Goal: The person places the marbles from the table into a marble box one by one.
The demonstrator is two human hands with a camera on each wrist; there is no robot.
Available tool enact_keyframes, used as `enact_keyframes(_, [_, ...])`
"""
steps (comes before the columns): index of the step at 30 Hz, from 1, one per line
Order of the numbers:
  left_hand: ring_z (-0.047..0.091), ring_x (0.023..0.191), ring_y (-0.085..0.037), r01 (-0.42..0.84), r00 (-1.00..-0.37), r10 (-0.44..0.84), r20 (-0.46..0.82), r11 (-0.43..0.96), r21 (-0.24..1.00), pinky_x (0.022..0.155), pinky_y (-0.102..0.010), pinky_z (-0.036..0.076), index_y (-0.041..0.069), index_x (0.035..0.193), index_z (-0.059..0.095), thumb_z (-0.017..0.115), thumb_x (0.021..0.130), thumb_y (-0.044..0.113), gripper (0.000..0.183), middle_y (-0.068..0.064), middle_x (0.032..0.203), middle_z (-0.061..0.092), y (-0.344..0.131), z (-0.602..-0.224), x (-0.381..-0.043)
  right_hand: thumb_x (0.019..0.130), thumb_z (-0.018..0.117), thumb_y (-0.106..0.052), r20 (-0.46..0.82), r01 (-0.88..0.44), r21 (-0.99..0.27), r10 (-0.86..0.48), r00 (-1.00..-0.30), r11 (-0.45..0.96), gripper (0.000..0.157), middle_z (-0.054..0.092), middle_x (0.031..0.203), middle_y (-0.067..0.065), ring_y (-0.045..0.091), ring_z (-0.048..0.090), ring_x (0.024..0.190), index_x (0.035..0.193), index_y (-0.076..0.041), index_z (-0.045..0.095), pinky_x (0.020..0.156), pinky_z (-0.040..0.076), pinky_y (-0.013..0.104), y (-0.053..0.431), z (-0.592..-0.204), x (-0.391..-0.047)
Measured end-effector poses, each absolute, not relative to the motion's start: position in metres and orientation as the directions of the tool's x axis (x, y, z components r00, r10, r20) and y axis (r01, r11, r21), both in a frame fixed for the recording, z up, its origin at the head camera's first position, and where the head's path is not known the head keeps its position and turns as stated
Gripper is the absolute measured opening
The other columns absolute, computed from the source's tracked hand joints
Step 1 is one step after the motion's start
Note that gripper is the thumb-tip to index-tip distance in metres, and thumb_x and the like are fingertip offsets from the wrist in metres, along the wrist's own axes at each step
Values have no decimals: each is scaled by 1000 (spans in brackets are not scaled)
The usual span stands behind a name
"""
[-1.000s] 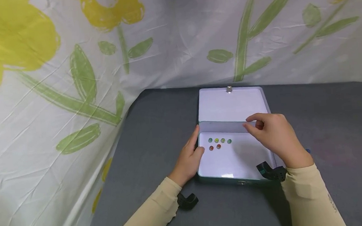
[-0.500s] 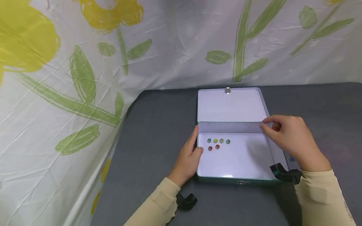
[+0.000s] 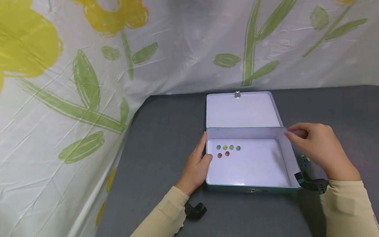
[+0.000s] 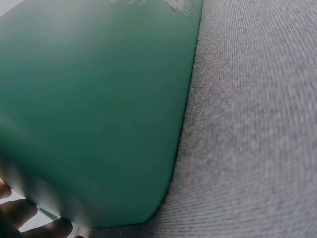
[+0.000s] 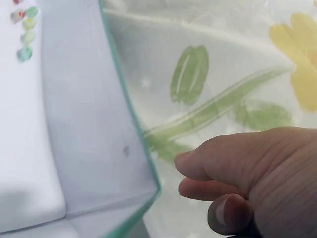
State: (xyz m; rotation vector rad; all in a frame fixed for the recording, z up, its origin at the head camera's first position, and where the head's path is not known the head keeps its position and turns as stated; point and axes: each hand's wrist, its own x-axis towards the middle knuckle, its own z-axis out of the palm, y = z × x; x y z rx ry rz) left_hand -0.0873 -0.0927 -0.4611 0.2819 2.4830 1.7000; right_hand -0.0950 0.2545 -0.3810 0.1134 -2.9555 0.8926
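A shallow green metal box [image 3: 270, 191] with a white inside stands with its hinged lid [image 3: 241, 109] laid back. Inside, toward the back left, small round glass pieces like marbles lie in two rows, a green and yellow row [image 3: 231, 147] above a red pair [image 3: 223, 154]. My left hand [image 3: 194, 169] grips the box's left side, its thumb over the rim. My right hand [image 3: 323, 149] hovers just beyond the back right corner, fingers loosely bent, and nothing shows between thumb and forefinger. In the right wrist view its fingertips [image 5: 185, 163] are apart from the rim.
More glass pieces [image 3: 305, 160], blue, green and yellow, lie on the grey tablecloth [image 3: 158, 146] right of the box, partly hidden by the right hand. A flowered white curtain [image 3: 185, 60] hangs behind and to the left of the table.
My right hand has moved right, from above the box to outside its right wall, uncovering loose glass pieces there. The left hand and the rows inside have stayed put.
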Motion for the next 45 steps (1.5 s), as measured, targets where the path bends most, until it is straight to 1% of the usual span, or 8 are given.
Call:
enact_keyframes(3, [19, 158, -7, 81, -977, 215, 5, 348, 934, 126, -47, 24, 30, 170, 18, 43, 105, 13, 72, 16, 172, 20, -92, -462, -87, 105, 64, -32, 45, -73, -559, -58, -997, 826, 39, 66, 75, 6, 18, 52, 59, 118, 4, 74, 52, 42, 32, 262, -388, -94])
enact_keyframes(10, [18, 157, -5, 75, -977, 214, 1, 339, 938, 127, -45, 23, 28, 170, 18, 43, 105, 12, 71, 17, 172, 20, -93, -462, -88, 105, 64, -34, 38, -43, -571, -26, -999, 820, 43, 56, 64, 3, 15, 46, 54, 120, 6, 73, 49, 36, 32, 280, -407, -84])
enact_keyframes(17, [18, 158, -6, 63, -981, 194, -5, 344, 937, 127, -46, 22, 29, 170, 17, 43, 104, 11, 73, 16, 172, 19, -94, -463, -88, 105, 64, -35, 14, -19, -555, -14, -1000, 832, 43, 69, 76, 6, 16, 52, 61, 120, 5, 74, 51, 41, 32, 293, -417, -83])
enact_keyframes(24, [20, 158, -8, 63, -983, 186, -4, 355, 933, 126, -48, 24, 29, 170, 18, 44, 103, 11, 73, 13, 172, 22, -94, -462, -89, 103, 69, -30, -46, 9, -530, -18, -999, 848, 41, 71, 85, 12, 19, 55, 68, 118, 8, 73, 55, 43, 34, 299, -426, -84])
enact_keyframes(27, [20, 158, -8, 63, -983, 186, -5, 359, 931, 126, -48, 25, 29, 170, 19, 44, 103, 11, 73, 13, 172, 23, -94, -462, -90, 101, 70, -29, -69, 18, -511, -20, -997, 860, 38, 74, 88, 16, 20, 61, 72, 115, 6, 75, 57, 45, 34, 302, -431, -85])
enact_keyframes(31, [20, 158, -8, 57, -982, 189, -12, 358, 932, 127, -47, 23, 29, 170, 19, 44, 103, 11, 73, 12, 172, 23, -94, -460, -89, 100, 72, -28, -101, 14, -501, -42, -994, 865, 35, 76, 92, 18, 25, 68, 78, 112, 4, 77, 60, 50, 38, 305, -436, -85])
enact_keyframes(38, [18, 159, -9, 68, -979, 204, -8, 367, 928, 128, -47, 21, 26, 170, 18, 44, 103, 11, 73, 12, 173, 21, -91, -461, -90, 98, 73, -27, -143, 32, -495, -45, -989, 868, 33, 77, 98, 23, 40, 71, 88, 108, 4, 78, 70, 56, 55, 307, -442, -83])
enact_keyframes(45, [18, 158, -6, 71, -979, 204, -7, 371, 926, 128, -46, 22, 26, 170, 19, 44, 104, 11, 72, 15, 172, 21, -90, -462, -90, 98, 73, -29, -159, 41, -478, -41, -986, 877, 35, 76, 101, 23, 43, 70, 93, 108, 4, 78, 72, 55, 58, 310, -446, -83])
